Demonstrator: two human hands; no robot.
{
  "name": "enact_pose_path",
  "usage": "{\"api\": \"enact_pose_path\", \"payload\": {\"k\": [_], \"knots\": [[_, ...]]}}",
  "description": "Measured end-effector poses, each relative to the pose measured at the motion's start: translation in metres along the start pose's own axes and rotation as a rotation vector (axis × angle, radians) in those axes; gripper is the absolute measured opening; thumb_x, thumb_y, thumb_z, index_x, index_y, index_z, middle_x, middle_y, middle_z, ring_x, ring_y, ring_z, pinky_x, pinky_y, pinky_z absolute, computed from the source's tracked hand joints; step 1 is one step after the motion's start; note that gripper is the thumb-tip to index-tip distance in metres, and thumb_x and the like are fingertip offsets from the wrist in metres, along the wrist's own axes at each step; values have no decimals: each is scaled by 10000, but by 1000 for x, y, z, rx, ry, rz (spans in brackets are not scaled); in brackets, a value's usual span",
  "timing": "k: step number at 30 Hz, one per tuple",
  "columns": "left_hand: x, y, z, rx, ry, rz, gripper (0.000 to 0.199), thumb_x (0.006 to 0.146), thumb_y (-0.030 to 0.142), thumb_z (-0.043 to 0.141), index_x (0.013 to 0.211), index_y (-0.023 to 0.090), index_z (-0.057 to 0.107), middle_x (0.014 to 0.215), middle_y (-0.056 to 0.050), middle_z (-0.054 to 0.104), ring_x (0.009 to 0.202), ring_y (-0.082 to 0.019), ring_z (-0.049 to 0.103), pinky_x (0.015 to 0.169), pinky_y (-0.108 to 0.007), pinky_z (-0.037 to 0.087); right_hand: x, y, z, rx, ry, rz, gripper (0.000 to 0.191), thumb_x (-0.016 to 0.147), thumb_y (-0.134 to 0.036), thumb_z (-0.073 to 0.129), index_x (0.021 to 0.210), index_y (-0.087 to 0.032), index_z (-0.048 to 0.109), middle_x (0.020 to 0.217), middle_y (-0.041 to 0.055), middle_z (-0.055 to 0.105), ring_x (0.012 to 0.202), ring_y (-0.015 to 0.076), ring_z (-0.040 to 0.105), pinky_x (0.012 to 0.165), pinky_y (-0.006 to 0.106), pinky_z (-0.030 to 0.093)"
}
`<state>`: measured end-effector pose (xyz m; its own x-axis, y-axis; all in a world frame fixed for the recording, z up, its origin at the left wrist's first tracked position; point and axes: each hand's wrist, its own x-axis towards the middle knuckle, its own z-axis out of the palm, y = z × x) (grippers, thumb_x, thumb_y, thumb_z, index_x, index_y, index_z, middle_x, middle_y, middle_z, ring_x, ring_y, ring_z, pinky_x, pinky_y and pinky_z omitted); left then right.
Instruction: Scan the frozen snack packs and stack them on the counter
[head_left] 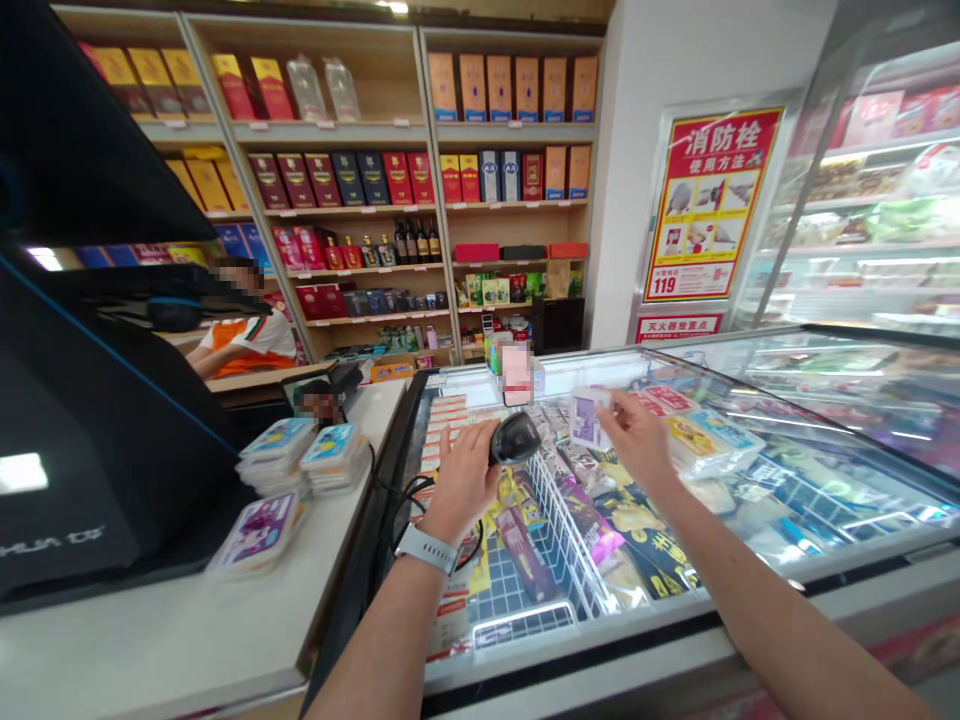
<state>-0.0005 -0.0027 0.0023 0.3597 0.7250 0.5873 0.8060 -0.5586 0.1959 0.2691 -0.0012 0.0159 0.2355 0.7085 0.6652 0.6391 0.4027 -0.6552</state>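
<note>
A glass-topped chest freezer (600,610) fills the space under the arms. Inside it, a white wire basket divider (566,530) stands among colourful snack packets (626,520). More plastic-wrapped packs (697,445) lie on the glass to the right. On the white counter (142,640) to the left, two stacks of flat plastic packs (276,458) (335,458) stand side by side, with a single pack (255,532) lying nearer. A black cable (397,495) trails past the counter's edge, close to the left wrist, which wears a white watch (426,548).

The left hand (465,480) is closed around a black barcode scanner (516,438), its head pointing right. The right hand (637,440) is pinching a small plastic pack (589,420) between thumb and fingers, just beside the scanner's head and above the freezer.

Past the counter, a person in an orange and white shirt (247,340) sits by a black monitor (90,430). Wooden shelves (322,170) of boxed liquor and bottles line the back wall. A red and yellow fire hydrant notice (709,205) hangs on the white pillar, and a lit display fridge (862,200) stands to the right.
</note>
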Motion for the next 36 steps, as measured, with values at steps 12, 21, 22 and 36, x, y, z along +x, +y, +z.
{"api": "enact_pose_path", "payload": {"k": [12, 21, 22, 36], "knots": [[0, 1, -3, -7, -16, -7, 585, 818, 142, 533, 1391, 222, 446, 1412, -95, 569, 1335, -268, 488, 1206, -571, 174, -10, -8, 15, -842, -419, -1, 417, 990, -321, 390, 1325, -178, 593, 1149, 134, 697, 1062, 263, 649, 838, 333, 470], [1, 1, -2, -9, -22, -15, 596, 819, 142, 523, 1404, 231, 444, 1418, -94, 565, 1345, -266, 481, 1209, -572, 172, -7, 9, 21, -764, -488, 83, 552, 951, -235, 434, 1494, -167, 358, 1191, 147, 701, 1042, 266, 685, 831, 333, 482], [1, 1, -2, -9, -23, -14, 593, 821, 144, 522, 1402, 229, 444, 1419, -95, 564, 1348, -267, 479, 1208, -574, 175, -6, 9, 21, -753, -490, 84, 554, 954, -259, 447, 1493, -169, 354, 1195, 147, 700, 1045, 270, 685, 834, 336, 482], [1, -3, 2, 13, -21, -8, 563, 828, 149, 526, 1381, 226, 450, 1418, -92, 567, 1339, -269, 489, 1200, -573, 179, -6, 7, 1, -873, -465, 165, 338, 957, -255, 420, 1187, -146, 641, 1046, 148, 732, 1023, 254, 692, 826, 316, 481]]}}
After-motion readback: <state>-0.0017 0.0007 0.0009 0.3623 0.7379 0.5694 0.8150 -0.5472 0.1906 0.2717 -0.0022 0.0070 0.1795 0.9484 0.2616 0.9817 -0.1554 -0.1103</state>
